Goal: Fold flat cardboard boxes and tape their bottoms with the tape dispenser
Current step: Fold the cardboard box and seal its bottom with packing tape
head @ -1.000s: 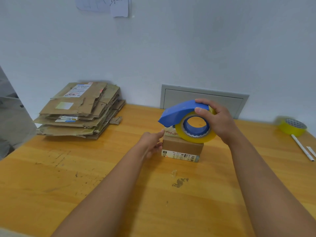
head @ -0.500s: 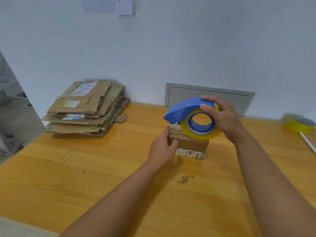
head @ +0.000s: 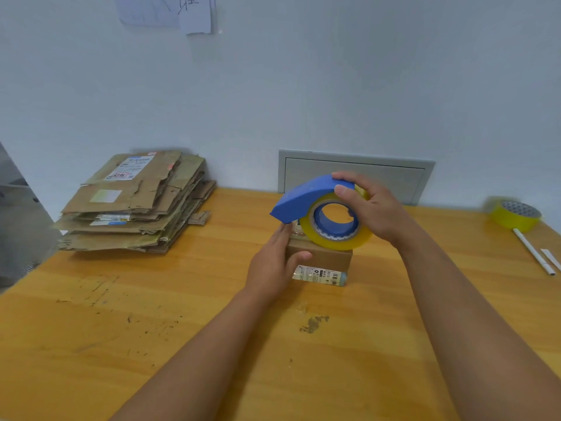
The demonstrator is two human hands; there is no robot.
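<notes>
A small folded cardboard box [head: 328, 259] stands on the wooden table [head: 151, 329], a white label along its lower front. My left hand [head: 274, 264] holds its left side, thumb on the front face and fingers on the top edge. My right hand [head: 368, 209] grips a blue tape dispenser [head: 309, 197] with a yellowish tape roll, held on the box's top. The dispenser's blue nose points left above my left fingers. Most of the box's top is hidden by the roll.
A stack of flat cardboard boxes [head: 130, 205] lies at the back left. A spare yellow tape roll [head: 516, 215] and a white pen [head: 532, 252] lie at the far right. A grey wall panel [head: 355, 173] sits behind the box. Dark stains mark the table's front.
My left hand went from touching the box's corner to holding its left side. The dispenser stayed above the box in my right hand.
</notes>
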